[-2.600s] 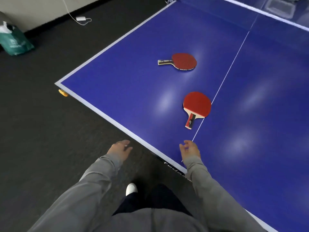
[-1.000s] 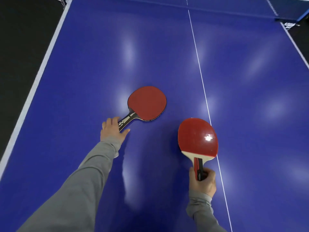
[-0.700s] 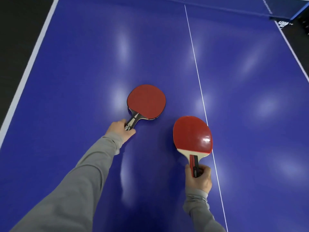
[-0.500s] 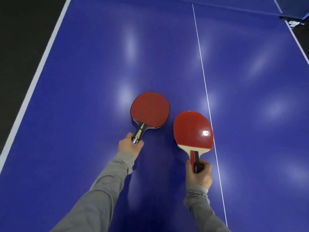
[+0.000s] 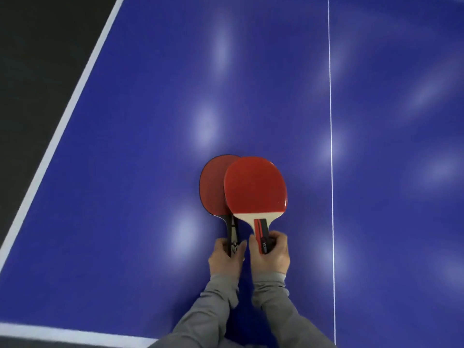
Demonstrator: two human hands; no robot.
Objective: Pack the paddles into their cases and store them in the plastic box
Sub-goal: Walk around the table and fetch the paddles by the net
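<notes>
Left hand (image 5: 227,257) grips the dark paddle (image 5: 212,187), right hand (image 5: 272,254) the bright paddle (image 5: 254,187) overlapping it, blades pointing away from the table's (image 5: 150,121) near edge, left of its centre line.

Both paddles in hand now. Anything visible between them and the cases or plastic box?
Cannot judge: no case or box is in view. The left hand grips the darker paddle, the right hand the brighter paddle, whose blade overlaps the other. Only the bare blue table surrounds them.
</notes>
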